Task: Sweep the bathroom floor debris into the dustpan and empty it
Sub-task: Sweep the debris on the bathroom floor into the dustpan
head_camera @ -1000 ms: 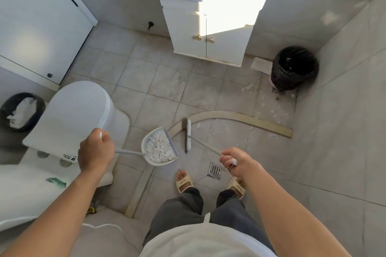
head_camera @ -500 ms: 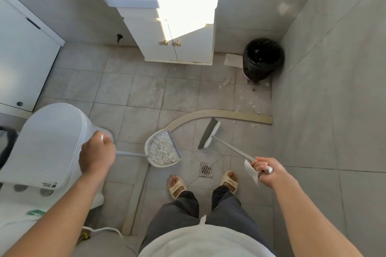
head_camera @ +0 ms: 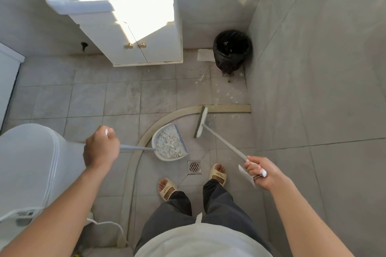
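Observation:
My left hand (head_camera: 101, 147) grips the long handle of a grey dustpan (head_camera: 169, 145), which is held above the floor and filled with white debris. My right hand (head_camera: 261, 171) grips the end of a white broom handle, with a paper tag hanging below it. The broom head (head_camera: 201, 121) hovers over the curved floor strip, to the right of the dustpan. More white debris (head_camera: 226, 89) lies scattered on the tiles in front of a black-lined bin (head_camera: 231, 50) in the far right corner.
A white toilet (head_camera: 29, 165) stands at the left. The sink cabinet (head_camera: 137, 41) is against the far wall. A tiled wall (head_camera: 317, 69) runs along the right. A floor drain (head_camera: 194, 166) sits between the dustpan and my sandalled feet (head_camera: 167, 188).
The broom head swung from beside the dustpan out to the right and farther from me. My right hand moved right. The view shifted toward the bin corner; the dustpan stayed level.

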A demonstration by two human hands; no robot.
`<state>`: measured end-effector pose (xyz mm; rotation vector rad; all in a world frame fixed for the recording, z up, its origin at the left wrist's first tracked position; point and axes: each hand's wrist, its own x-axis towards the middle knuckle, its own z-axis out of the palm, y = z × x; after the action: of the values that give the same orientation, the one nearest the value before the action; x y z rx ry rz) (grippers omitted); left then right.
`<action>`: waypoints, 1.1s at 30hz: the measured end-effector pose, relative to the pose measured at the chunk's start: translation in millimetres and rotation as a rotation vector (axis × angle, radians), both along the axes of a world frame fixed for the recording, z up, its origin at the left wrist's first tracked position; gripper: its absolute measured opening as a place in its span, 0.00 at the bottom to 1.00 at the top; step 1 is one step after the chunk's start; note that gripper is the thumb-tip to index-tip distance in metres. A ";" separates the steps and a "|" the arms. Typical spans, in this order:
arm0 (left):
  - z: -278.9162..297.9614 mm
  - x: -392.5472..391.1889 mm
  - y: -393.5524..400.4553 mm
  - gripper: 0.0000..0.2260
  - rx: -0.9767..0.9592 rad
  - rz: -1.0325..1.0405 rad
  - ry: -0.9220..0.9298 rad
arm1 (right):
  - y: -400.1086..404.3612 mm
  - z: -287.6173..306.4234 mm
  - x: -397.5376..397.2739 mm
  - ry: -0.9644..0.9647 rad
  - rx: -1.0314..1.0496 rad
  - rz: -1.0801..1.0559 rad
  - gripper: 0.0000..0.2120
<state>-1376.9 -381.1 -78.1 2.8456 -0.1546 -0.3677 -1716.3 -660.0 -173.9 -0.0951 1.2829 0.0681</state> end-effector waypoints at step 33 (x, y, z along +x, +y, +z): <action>-9.4 -39.4 -103.6 0.11 0.048 -0.078 -0.004 | -39.7 -10.9 -49.7 0.378 -0.566 0.751 0.08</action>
<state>-1416.4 -484.6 -87.5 2.8942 -0.2610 -0.3870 -1766.0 -699.7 -184.9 -1.0922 1.5519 0.3788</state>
